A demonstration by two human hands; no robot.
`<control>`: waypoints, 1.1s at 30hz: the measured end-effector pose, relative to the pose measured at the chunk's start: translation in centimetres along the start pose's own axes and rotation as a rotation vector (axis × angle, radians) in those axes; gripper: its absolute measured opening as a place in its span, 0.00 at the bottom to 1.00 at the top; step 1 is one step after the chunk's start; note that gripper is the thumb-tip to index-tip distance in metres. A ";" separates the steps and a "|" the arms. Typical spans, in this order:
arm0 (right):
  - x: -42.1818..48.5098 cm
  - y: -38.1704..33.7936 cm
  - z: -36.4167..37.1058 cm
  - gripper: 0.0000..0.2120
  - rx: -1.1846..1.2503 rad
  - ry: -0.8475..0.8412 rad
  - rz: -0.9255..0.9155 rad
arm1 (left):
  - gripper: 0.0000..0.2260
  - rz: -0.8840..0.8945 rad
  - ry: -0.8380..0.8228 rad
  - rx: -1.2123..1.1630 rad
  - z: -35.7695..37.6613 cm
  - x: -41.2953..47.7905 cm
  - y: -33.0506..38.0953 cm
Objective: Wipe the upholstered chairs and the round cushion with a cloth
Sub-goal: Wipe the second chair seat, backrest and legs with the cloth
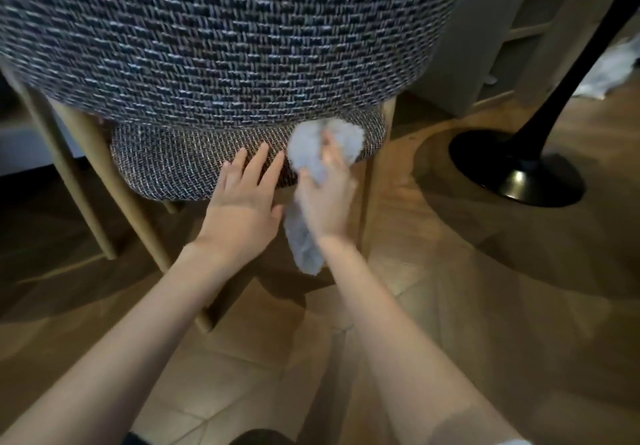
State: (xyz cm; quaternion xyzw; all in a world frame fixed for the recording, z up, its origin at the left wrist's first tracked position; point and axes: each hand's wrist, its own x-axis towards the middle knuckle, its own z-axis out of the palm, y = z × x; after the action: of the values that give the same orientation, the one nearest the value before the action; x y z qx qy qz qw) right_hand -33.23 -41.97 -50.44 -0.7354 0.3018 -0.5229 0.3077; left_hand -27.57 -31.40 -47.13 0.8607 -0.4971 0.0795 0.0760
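While working along the rim of the seat, grips the pale fluffy cloth point(346, 136) in the right hand point(327, 202), fingers curled round its bunched middle; presses the fanned upper end against the weave and lets the tail dangle below the wrist. Lays the left hand point(242, 198) flat just beside it, fingers straight and slightly spread, tips resting on the edge of the seat point(173, 164), holding nothing. Blurs at the right hand only, so probably mid-stroke.

Faces the upholstered chair point(221, 39) from behind and above: curved, dark-checked backrest across the whole upper view, rounded browner seat just beneath it, pale wooden legs point(114, 184) below. Cannot tell whether that rounded pad counts as the task's round cushion.

To do this stroke well: brace with the left palm to stop the chair scooting on the wooden floor point(450, 288). Gather the loose tail into the fist to avoid dragging it over the nearest leg. Wipe in short overlapping passes round the rim, then push the cloth up into the seam under the backrest, a likely dust trap. Press lightly to avoid shedding fluff on the coarse weave. Mind the black pedestal base point(519, 174), off to the right and well apart from the chair, when stepping round.
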 end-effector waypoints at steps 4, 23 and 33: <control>0.3 0.5 -1.5 0.12 0.040 0.062 -0.079 | 0.33 0.019 0.035 0.037 0.3 -1.3 -1.2; -0.9 1.7 -1.1 0.15 0.058 0.026 0.039 | 0.32 0.094 -0.224 0.004 -0.9 -3.0 -3.6; -4.9 -3.5 3.1 0.14 0.099 -0.305 -0.161 | 0.16 -0.315 -0.236 -0.119 -2.9 -6.6 -7.4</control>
State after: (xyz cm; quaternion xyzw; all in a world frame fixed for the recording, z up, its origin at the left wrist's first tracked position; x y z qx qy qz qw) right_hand -31.17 -35.60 -51.43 -0.8117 0.1657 -0.4427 0.3430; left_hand -24.60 -21.58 -46.07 0.9251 -0.3658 -0.0645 0.0792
